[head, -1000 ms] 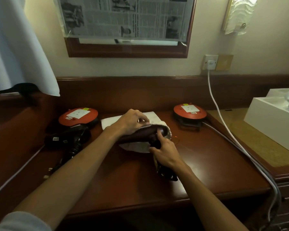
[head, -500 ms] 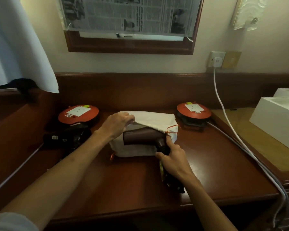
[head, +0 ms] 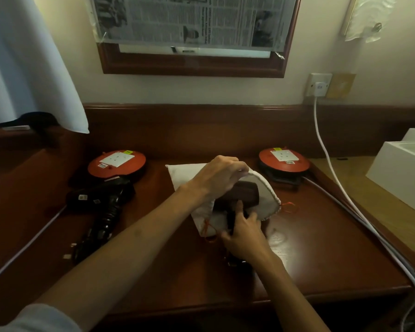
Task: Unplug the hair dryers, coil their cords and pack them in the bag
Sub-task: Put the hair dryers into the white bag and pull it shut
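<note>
A white cloth drawstring bag [head: 266, 195] with orange cord lies on the wooden desk [head: 321, 248]. My left hand [head: 219, 178] grips its upper rim and holds the mouth open. A dark brown hair dryer [head: 246, 196] sits partly inside the mouth, barrel first. My right hand [head: 243, 232] grips its handle, and the coiled cord end shows just below that hand. A second, black hair dryer [head: 98, 197] lies on the desk to the left, its cord bunched along its handle towards the near edge.
Two red cable reels with white sockets stand at the back, one on the left [head: 116, 162] and one on the right [head: 284, 159]. A white cable [head: 321, 140] runs from the wall socket [head: 319, 85] down the right side. A white box [head: 403, 171] stands at the far right.
The brown dryer has gone deeper into the bag, with my right hand pushing it in. My left hand has moved right along the rim, lifting the mouth over the barrel.
</note>
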